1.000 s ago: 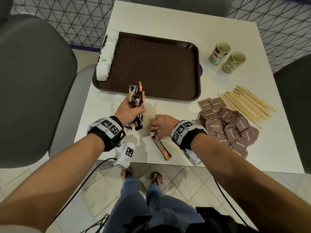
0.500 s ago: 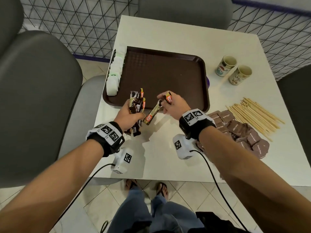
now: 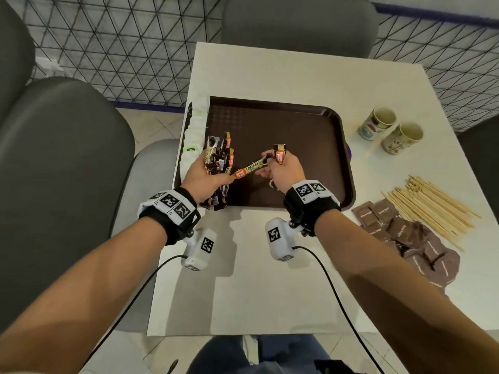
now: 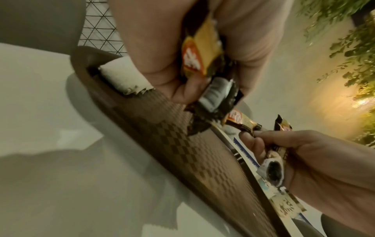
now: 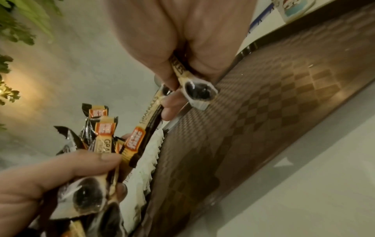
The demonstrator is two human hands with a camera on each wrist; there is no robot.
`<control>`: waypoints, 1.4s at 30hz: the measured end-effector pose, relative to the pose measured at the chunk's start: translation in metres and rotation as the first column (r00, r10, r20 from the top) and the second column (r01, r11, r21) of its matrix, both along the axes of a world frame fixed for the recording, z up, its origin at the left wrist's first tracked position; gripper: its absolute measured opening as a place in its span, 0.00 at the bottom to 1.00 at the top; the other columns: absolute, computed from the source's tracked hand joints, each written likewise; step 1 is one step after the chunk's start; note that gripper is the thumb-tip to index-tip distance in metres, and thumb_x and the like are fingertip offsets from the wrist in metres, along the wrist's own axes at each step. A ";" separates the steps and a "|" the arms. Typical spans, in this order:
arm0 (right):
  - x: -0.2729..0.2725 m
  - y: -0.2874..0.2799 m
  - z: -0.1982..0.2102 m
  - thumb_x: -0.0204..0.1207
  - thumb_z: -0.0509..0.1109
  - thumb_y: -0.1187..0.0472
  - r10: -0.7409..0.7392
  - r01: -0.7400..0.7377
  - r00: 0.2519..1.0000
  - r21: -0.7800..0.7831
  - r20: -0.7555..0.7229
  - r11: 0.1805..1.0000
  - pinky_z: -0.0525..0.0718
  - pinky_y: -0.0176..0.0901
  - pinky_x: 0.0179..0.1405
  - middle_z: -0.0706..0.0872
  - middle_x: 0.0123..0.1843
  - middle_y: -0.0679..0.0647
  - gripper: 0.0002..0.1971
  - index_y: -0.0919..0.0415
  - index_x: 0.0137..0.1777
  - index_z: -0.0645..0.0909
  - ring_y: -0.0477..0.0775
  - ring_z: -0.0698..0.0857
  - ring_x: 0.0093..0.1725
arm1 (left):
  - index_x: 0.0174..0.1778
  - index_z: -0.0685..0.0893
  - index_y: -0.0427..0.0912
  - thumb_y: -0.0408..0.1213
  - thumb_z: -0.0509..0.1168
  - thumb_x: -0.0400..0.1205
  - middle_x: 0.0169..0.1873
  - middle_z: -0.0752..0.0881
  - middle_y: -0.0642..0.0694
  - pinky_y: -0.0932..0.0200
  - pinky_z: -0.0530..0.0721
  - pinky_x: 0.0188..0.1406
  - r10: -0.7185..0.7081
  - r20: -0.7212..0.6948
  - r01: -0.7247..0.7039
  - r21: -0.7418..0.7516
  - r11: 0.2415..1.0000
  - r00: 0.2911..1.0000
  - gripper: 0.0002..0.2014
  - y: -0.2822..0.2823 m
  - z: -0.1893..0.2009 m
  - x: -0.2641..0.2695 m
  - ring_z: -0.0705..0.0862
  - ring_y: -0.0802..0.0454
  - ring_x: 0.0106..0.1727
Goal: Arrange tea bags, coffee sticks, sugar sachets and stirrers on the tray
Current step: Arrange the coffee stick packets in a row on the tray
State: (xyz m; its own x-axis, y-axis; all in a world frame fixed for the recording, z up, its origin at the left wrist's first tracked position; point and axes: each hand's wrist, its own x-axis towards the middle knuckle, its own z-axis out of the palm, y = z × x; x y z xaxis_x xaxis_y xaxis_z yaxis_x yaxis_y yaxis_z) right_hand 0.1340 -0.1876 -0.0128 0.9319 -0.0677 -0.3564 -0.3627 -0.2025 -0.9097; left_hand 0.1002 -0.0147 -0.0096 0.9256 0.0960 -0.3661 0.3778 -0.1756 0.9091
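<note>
- Head view: left hand (image 3: pixel 201 177) clenched round a bundle of coffee sticks (image 3: pixel 217 160) above the brown tray's (image 3: pixel 283 125) left edge; right hand (image 3: pixel 280 171) pinching two more coffee sticks, one (image 3: pixel 249 168) angled toward the bundle. Tea bags (image 3: pixel 193 136) lined along the tray's left rim; sugar sachets (image 3: pixel 399 233) and stirrers (image 3: pixel 432 209) on the counter (image 3: pixel 270 292), right of the tray.
- Left wrist view: fingers (image 4: pixel 162 64) wrapped round stick ends.
- Right wrist view: thumb and fingers (image 5: pixel 168 102) gripping sticks over the tray.

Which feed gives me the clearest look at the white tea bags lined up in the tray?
Head view: the tea bags show as a full row along the tray left edge. The left wrist view shows only one end bag; the right wrist view shows a blurred stretch behind the coffee sticks.
</note>
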 end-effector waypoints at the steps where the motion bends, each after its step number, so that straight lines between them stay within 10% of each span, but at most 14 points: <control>1: 0.012 0.000 -0.001 0.83 0.57 0.69 0.014 -0.013 1.000 0.014 -0.013 1.000 0.86 0.39 0.40 0.85 0.38 0.51 0.10 0.60 0.50 0.80 0.49 0.88 0.34 | 0.65 0.75 0.45 0.25 0.73 0.73 0.45 0.84 0.57 0.68 0.76 0.45 0.015 0.000 -0.014 0.020 1.000 1.000 0.26 0.000 0.000 0.012 0.82 0.65 0.44; 8: 0.043 -0.016 -0.002 0.77 0.71 0.60 0.232 -0.221 0.972 -0.203 0.027 0.954 0.79 0.29 0.31 0.86 0.33 0.49 0.03 0.56 0.47 0.86 0.40 0.81 0.30 | 0.70 0.73 0.43 0.29 0.73 0.74 0.55 0.82 0.51 0.62 0.73 0.57 0.078 -0.004 -0.078 0.080 0.994 0.997 0.28 0.006 0.003 0.048 0.80 0.54 0.55; 30: 0.199 0.049 -0.042 0.76 0.72 0.60 -0.022 -0.017 0.994 -0.348 -0.107 0.937 0.89 0.51 0.49 0.91 0.44 0.60 0.08 0.65 0.50 0.83 0.57 0.91 0.43 | 0.68 0.74 0.47 0.29 0.74 0.72 0.54 0.85 0.50 0.55 0.79 0.59 0.201 -0.035 -0.200 0.030 0.979 0.979 0.29 0.042 -0.014 0.131 0.83 0.51 0.56; 42: 0.205 0.052 -0.048 0.73 0.75 0.53 0.020 -0.040 0.999 -0.442 -0.049 0.896 0.83 0.40 0.41 0.85 0.45 0.53 0.16 0.63 0.54 0.79 0.53 0.85 0.43 | 0.71 0.73 0.45 0.29 0.74 0.72 0.57 0.85 0.50 0.59 0.78 0.56 0.190 -0.017 -0.189 0.008 0.982 0.982 0.31 0.047 -0.016 0.136 0.83 0.54 0.57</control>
State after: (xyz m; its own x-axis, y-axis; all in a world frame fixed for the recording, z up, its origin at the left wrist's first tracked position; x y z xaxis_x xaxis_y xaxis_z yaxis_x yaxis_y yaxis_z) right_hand 0.3393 -0.1356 -0.0606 0.9207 -0.2000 -0.3352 -0.3861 -0.5921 -0.7073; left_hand 0.2361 0.0323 -0.0259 0.8837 0.2712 -0.3815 0.4210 -0.1045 0.9010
